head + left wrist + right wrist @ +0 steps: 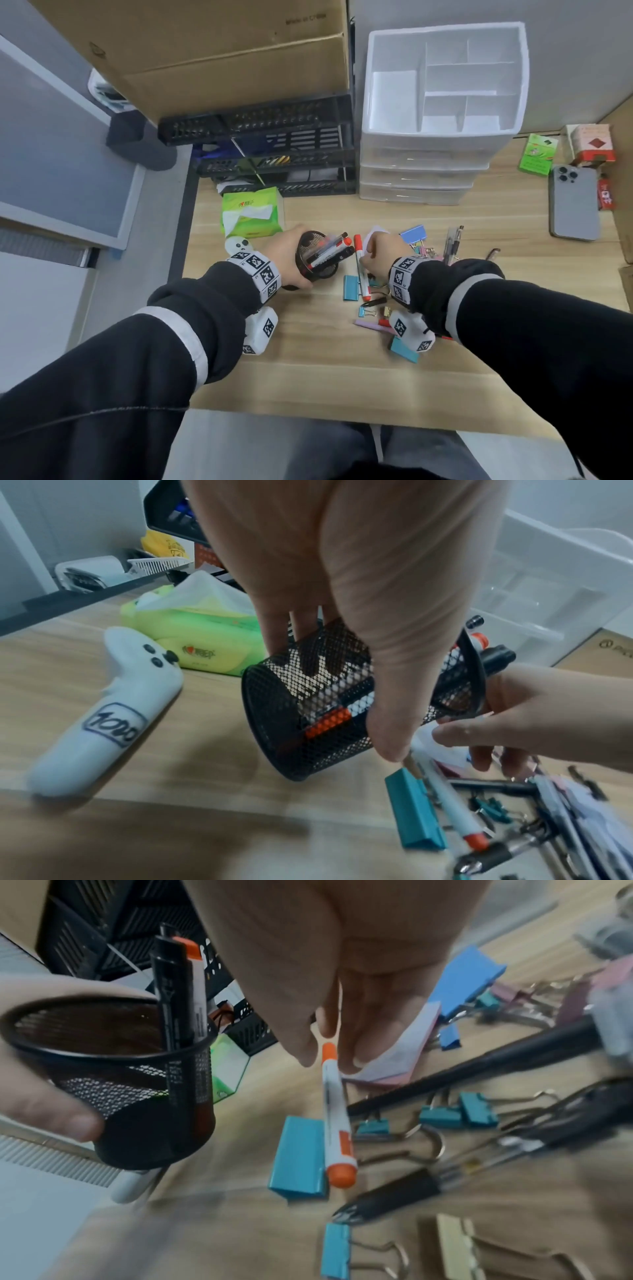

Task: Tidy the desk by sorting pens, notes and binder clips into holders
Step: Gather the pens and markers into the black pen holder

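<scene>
My left hand (294, 254) grips a black mesh pen holder (325, 270) and tilts it to the right, a little above the desk. Several markers and pens stick out of its mouth. My right hand (369, 255) pinches a white marker with red-orange ends (360, 267) just right of the holder, its lower end over a teal binder clip (351, 287). In the right wrist view the marker (337, 1115) hangs from my fingertips beside the holder (130, 1074). Binder clips (459, 1116), a black pen (479, 1064) and sticky notes (404, 1047) lie scattered below.
A white drawer organiser (442, 31) with open top compartments stands at the back right, black trays (274, 150) beside it under a cardboard box (222, 51). A green tissue pack (251, 212), a white controller (238, 245) and a phone (573, 205) lie on the desk.
</scene>
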Demonstrator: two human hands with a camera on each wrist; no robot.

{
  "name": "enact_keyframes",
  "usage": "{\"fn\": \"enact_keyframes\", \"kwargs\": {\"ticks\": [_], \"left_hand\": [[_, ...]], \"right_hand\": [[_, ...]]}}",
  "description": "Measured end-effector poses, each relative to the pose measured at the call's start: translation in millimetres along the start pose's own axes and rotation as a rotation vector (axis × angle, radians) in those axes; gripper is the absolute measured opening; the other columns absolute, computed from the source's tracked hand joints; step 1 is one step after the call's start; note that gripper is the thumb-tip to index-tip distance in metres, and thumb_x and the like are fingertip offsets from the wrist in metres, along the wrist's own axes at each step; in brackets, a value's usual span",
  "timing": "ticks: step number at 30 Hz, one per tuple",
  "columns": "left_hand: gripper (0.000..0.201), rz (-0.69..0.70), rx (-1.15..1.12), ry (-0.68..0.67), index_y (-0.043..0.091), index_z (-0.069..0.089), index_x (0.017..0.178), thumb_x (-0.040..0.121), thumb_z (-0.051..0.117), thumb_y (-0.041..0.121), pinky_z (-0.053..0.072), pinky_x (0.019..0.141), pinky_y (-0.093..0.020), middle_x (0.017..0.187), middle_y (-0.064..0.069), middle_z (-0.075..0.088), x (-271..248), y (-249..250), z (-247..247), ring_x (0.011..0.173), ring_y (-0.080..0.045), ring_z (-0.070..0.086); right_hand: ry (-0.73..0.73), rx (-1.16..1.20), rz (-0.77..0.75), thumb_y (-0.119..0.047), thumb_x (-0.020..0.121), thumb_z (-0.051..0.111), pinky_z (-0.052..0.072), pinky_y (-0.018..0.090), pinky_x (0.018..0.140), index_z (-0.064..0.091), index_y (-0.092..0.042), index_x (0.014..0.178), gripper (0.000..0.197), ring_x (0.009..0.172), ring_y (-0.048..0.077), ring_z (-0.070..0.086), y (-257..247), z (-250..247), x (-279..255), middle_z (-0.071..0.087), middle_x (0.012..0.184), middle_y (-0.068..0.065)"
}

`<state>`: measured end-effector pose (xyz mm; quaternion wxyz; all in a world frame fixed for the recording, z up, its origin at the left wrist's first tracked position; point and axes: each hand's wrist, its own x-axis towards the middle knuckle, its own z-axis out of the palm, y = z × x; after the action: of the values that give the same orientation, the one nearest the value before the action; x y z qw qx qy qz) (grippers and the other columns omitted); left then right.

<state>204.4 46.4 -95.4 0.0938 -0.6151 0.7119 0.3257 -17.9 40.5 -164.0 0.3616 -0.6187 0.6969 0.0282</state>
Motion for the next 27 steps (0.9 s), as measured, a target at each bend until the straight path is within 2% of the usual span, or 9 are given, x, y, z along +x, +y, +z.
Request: {"fn": "enact_keyframes", "kwargs": {"ticks": [4,9,11,13,16,19,21,23,27], "left_hand": [[0.090,0.032,0.036,0.006,0.018,0.050,0.130,0.052,0.095,0.027,0.051,0.081,-0.029,0.110,0.002,0.067,-4.1,-7.9,6.2,0.098,-0.021,0.064],[0.087,0.037,0.023,-0.017,0.021,0.051,0.124,0.049,0.095,0.028,0.053,0.081,-0.030,0.101,0.008,0.061,0.4,-8.8,14.1,0.095,-0.019,0.064],[0.089,0.036,0.026,-0.021,0.021,0.051,0.125,0.049,0.096,0.029,0.052,0.082,-0.030,0.103,0.007,0.061,2.4,-7.2,14.7,0.096,-0.020,0.064],[0.094,0.035,0.029,-0.019,0.021,0.050,0.129,0.048,0.096,0.031,0.054,0.085,-0.033,0.110,0.004,0.065,4.1,-3.4,12.8,0.100,-0.020,0.064],[0.094,0.039,0.053,-0.021,0.020,0.049,0.128,0.048,0.095,0.033,0.055,0.084,-0.033,0.112,0.002,0.067,9.6,6.9,5.1,0.100,-0.021,0.066],[0.094,0.055,0.049,-0.028,0.020,0.048,0.127,0.047,0.095,0.036,0.054,0.085,-0.033,0.111,0.003,0.065,16.7,21.6,-2.7,0.099,-0.020,0.065],[0.094,0.057,0.053,-0.025,0.020,0.048,0.126,0.047,0.095,0.038,0.055,0.086,-0.034,0.111,0.003,0.066,19.9,29.8,-5.0,0.099,-0.019,0.065],[0.093,0.062,0.064,-0.032,0.021,0.049,0.125,0.046,0.095,0.039,0.056,0.087,-0.037,0.111,0.003,0.066,21.6,36.8,-3.7,0.098,-0.020,0.065],[0.093,0.072,0.081,-0.056,0.020,0.048,0.126,0.048,0.095,0.038,0.056,0.089,-0.037,0.111,0.002,0.066,21.7,41.6,4.3,0.100,-0.020,0.065]], "right_hand": [[0.021,-0.107,-0.024,-0.034,0.084,0.070,0.047,0.030,0.066,0.056,-0.012,0.097,0.029,0.080,0.026,0.061,-9.3,16.8,1.5,0.058,0.084,0.004],[-0.009,-0.110,0.059,-0.020,0.081,0.068,0.055,0.033,0.065,0.055,-0.012,0.100,0.025,0.074,0.023,0.059,-9.7,30.1,6.8,0.059,0.083,0.004],[-0.035,-0.085,0.041,-0.024,0.079,0.068,0.056,0.034,0.069,0.054,-0.013,0.100,0.027,0.076,0.022,0.059,-9.4,23.1,5.4,0.058,0.085,0.003],[-0.044,-0.080,0.003,-0.028,0.078,0.065,0.054,0.034,0.072,0.054,-0.014,0.095,0.025,0.080,0.022,0.059,-6.7,9.6,2.5,0.058,0.088,0.002],[-0.126,-0.139,-0.002,-0.022,0.082,0.048,0.046,0.030,0.063,0.049,-0.019,0.080,0.004,0.070,0.022,0.057,4.7,-13.7,8.3,0.062,0.085,0.006],[-0.166,-0.226,-0.018,-0.021,0.083,0.048,0.041,0.028,0.062,0.046,-0.024,0.073,0.011,0.068,0.023,0.056,25.4,-32.4,15.2,0.066,0.089,0.006],[-0.164,-0.322,-0.056,-0.024,0.085,0.051,0.041,0.027,0.060,0.048,-0.026,0.077,0.009,0.066,0.017,0.054,35.9,-39.4,8.4,0.060,0.083,0.000],[-0.148,-0.418,-0.116,-0.028,0.083,0.055,0.047,0.029,0.064,0.047,-0.029,0.084,0.008,0.068,0.016,0.054,46.6,-39.5,-2.3,0.053,0.088,-0.002],[-0.175,-0.477,-0.209,-0.020,0.075,0.065,0.053,0.036,0.076,0.053,-0.023,0.108,0.036,0.089,0.022,0.059,62.2,-19.3,-11.5,0.051,0.103,0.000]]}}
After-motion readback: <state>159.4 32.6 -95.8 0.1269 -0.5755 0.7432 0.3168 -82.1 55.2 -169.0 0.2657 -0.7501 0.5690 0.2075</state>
